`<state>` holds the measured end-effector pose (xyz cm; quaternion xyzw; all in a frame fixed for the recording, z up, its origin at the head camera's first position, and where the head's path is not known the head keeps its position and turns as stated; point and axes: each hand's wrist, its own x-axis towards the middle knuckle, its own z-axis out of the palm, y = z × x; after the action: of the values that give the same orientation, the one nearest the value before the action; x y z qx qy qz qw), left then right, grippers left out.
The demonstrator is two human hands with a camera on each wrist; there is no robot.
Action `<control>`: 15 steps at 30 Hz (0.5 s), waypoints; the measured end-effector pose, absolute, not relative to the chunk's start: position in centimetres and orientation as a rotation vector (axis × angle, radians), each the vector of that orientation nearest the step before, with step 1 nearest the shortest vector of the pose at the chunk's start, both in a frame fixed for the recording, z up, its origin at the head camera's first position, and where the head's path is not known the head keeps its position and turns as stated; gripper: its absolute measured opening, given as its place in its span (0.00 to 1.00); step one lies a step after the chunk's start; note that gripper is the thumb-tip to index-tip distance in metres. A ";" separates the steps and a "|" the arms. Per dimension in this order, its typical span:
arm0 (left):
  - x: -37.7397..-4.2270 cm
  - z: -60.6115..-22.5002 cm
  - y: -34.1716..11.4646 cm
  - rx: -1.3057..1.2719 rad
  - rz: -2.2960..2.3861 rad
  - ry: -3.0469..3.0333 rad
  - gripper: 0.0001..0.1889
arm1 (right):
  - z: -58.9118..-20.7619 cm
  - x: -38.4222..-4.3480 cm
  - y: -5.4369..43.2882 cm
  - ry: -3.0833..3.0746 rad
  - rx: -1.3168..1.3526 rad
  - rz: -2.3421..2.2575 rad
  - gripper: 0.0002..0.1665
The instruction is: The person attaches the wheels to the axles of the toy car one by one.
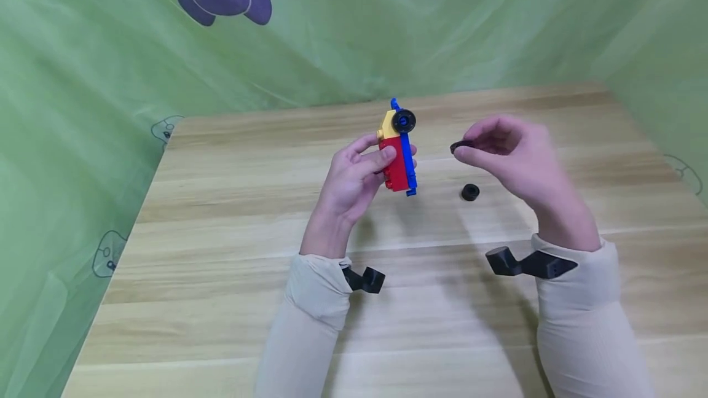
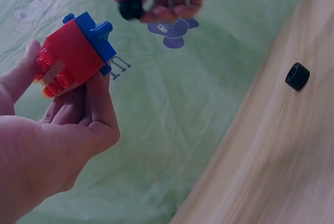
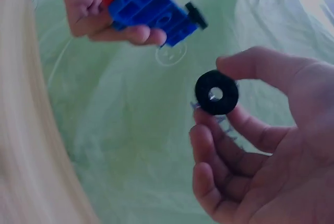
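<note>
In the head view my left hand (image 1: 354, 177) grips a toy car (image 1: 396, 161) made of red, yellow and blue building blocks, held up above the table. One black wheel (image 1: 404, 121) sits at the car's far end. The right wrist view shows the blue chassis (image 3: 151, 10) from beneath, with bare axle stubs at the near end. My right hand (image 1: 514, 155) pinches a loose black wheel (image 3: 217, 93) with a hole through its middle, between thumb and fingertips, to the right of the car and apart from it. Another black wheel (image 1: 470, 192) lies on the table below my right hand.
The wooden table (image 1: 221, 275) spreads under both arms. A green printed cloth (image 1: 354, 48) hangs behind it and along the sides. Each sleeved wrist carries a black camera mount, on the left (image 1: 365, 279) and on the right (image 1: 531, 263).
</note>
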<state>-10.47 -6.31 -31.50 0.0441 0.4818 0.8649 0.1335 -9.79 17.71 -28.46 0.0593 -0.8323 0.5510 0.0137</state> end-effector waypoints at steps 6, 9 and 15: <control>-10.4 -31.3 -6.1 0.161 2.537 1.359 0.14 | -27.2 -8.4 16.8 -2.388 0.456 1.629 0.17; -10.4 -31.3 -6.1 0.179 2.549 1.341 0.17 | -26.9 -7.9 16.2 -2.400 0.584 1.434 0.20; -10.3 -31.1 -6.0 0.170 2.511 1.337 0.20 | -26.8 -7.5 15.2 -2.385 0.686 1.350 0.19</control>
<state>-10.30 -6.03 -31.06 0.0589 0.4641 0.8718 0.1453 -7.47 15.16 -26.80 0.2398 -0.8336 0.4720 0.1577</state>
